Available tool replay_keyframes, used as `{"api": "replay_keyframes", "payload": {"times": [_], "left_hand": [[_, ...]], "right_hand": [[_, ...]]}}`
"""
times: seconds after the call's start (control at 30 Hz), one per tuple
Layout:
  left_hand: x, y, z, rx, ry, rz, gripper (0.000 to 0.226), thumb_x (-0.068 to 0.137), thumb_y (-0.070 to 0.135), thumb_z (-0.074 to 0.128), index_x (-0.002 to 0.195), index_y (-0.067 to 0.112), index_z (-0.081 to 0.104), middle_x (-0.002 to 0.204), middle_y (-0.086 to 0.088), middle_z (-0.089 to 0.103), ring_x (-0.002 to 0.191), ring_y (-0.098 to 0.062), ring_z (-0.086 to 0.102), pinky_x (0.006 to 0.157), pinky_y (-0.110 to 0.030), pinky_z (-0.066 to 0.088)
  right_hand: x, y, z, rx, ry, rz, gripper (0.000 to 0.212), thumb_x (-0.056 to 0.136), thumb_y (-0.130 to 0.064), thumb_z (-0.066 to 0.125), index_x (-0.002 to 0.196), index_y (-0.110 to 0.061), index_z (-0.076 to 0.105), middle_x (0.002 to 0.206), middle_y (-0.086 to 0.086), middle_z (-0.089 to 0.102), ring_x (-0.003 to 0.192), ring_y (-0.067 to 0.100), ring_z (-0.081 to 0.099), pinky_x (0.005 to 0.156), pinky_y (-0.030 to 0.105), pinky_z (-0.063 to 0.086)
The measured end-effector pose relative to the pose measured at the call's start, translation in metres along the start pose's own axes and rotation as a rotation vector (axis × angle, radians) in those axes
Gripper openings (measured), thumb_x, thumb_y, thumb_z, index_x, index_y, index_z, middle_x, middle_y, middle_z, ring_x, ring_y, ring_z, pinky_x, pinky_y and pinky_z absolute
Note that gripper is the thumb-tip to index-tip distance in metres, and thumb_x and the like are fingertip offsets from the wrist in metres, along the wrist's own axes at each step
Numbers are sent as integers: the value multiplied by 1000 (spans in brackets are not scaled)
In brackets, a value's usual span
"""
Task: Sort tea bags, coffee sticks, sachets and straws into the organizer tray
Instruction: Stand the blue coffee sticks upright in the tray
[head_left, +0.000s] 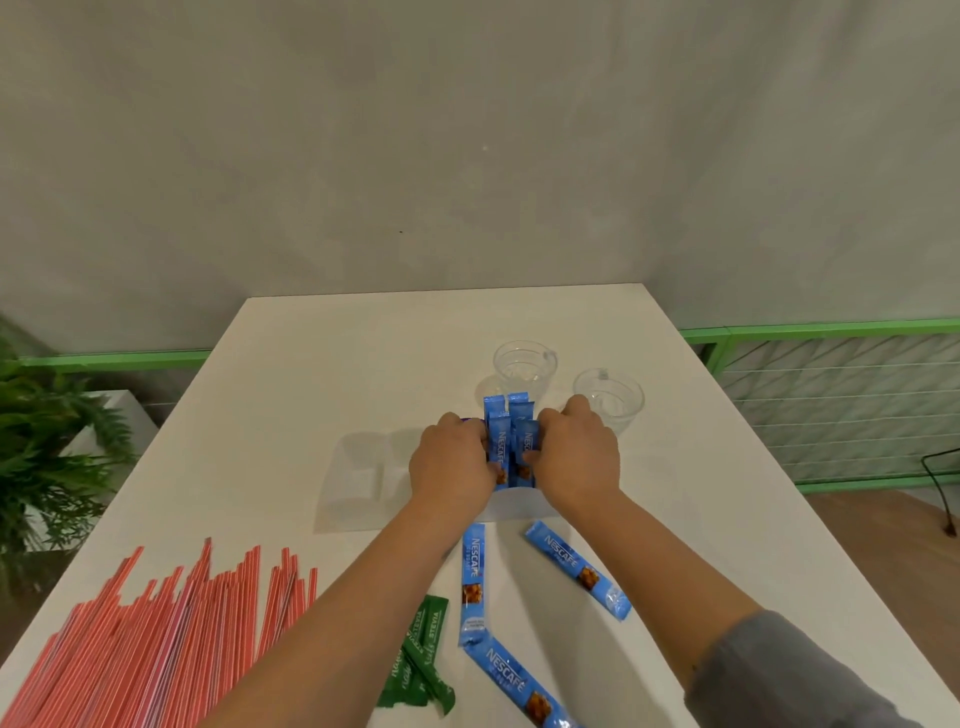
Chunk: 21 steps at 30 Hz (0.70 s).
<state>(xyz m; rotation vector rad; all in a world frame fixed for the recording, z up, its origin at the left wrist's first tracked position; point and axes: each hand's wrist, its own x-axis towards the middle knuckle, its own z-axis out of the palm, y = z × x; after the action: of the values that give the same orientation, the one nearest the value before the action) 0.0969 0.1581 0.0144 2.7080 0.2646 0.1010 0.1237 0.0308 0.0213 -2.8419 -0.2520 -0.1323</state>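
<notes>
At 8 o'clock your red straws (150, 639) lie fanned, unsorted; at 6 o'clock sit the green stevia sachets (421, 660). Your left hand (451, 465) and right hand (574, 457) both pinch the upright bundle of blue coffee sticks (506, 447) standing in the clear organizer tray (358, 483) at centre. Let go unevenly and the bundle may splay or tip toward the glass cups (524, 364) at 1 o'clock. Three loose sticks (474, 582) wait at 5 o'clock.
</notes>
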Motion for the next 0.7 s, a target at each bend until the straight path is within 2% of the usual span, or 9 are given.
{"api": "replay_keyframes", "payload": {"times": [0.17, 0.33, 0.7], "left_hand": [[1, 1, 2, -40, 22, -22, 40, 79, 28, 69, 114, 18, 52, 114, -3, 52, 101, -22, 53, 73, -32, 44], [1, 2, 5, -109, 54, -42, 49, 75, 23, 73, 114, 15, 46, 111, -5, 54, 97, -23, 55, 72, -35, 46], [-10, 5, 1, -198, 84, -70, 50, 76, 23, 71, 116, 14, 42, 110, -4, 53, 96, -23, 55, 70, -34, 45]], "right_hand": [[5, -3, 1, 13, 32, 21, 30, 80, -24, 69, 103, -11, 55, 108, 8, 47, 88, 26, 52, 67, 30, 31], [9, -3, 1, 5, 50, 59, 54, 75, -29, 76, 115, -10, 45, 113, 9, 47, 92, 26, 54, 67, 31, 31], [-2, 3, -11, 162, 63, 55, 57, 74, -39, 75, 113, -11, 45, 111, 6, 50, 92, 26, 57, 75, 36, 43]]}}
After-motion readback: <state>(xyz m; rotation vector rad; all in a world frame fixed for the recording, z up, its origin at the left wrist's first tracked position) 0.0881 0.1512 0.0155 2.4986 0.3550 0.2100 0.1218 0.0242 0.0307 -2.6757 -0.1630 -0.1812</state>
